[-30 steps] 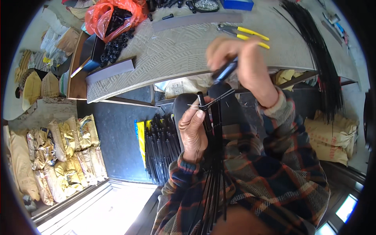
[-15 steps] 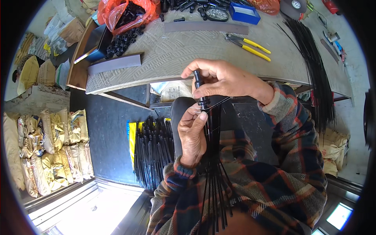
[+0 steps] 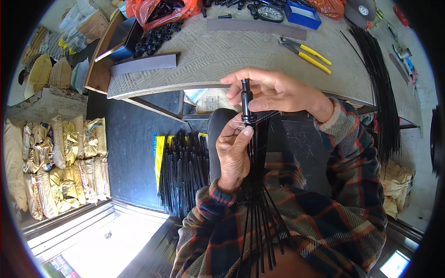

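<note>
Pinching the black rod (image 3: 251, 146) at frame centre, the left hand (image 3: 233, 155) should hold steady; right hand (image 3: 274, 92) surrounds the fitting (image 3: 246, 98), clasp unclear.

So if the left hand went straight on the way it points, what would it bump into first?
Most likely the black tube just above the left hand, with the right hand close beside it. Exact depth is hard to judge here.
</note>
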`<action>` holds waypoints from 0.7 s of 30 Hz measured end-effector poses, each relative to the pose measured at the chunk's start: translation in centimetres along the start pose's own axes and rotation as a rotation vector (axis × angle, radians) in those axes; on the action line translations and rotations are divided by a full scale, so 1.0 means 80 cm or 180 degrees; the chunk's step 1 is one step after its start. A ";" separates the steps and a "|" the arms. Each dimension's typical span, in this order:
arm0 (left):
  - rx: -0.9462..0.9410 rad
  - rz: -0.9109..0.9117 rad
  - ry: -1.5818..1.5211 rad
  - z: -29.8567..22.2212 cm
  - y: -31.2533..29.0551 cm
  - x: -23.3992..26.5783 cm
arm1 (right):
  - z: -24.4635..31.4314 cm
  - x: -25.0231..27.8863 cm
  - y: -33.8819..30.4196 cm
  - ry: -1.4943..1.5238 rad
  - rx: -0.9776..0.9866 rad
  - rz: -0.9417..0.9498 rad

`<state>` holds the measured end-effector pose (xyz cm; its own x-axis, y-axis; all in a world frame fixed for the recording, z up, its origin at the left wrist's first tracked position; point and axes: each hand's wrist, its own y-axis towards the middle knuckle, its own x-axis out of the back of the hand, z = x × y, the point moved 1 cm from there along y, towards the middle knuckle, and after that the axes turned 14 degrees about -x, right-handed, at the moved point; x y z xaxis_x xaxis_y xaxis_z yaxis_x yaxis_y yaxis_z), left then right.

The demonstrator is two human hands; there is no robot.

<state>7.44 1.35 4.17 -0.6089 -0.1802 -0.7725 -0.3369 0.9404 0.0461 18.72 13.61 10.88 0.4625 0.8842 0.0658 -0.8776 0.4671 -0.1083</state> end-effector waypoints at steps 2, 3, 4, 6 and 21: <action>0.0021 -0.0027 -0.0008 -0.001 0.000 0.002 | 0.005 -0.003 0.001 -0.0274 -0.0194 -0.0140; 0.0003 -0.0021 -0.0025 -0.001 0.000 0.003 | 0.009 -0.004 0.001 -0.0529 -0.0223 -0.0229; -0.0008 -0.0004 -0.0049 -0.001 0.000 0.002 | 0.012 -0.004 0.000 -0.0792 -0.0255 -0.0332; 0.0011 -0.0006 -0.0043 -0.002 0.000 -0.002 | 0.013 -0.002 -0.002 -0.0786 -0.0178 -0.0369; -0.0164 -0.0199 0.0073 0.003 -0.003 0.002 | 0.016 -0.012 0.001 -0.1689 0.0095 -0.0716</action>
<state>7.62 1.17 3.88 -0.6017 -0.2452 -0.7602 -0.4108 0.9112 0.0313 18.00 12.78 12.05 0.5181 0.6345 0.5735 -0.7716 0.6360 -0.0066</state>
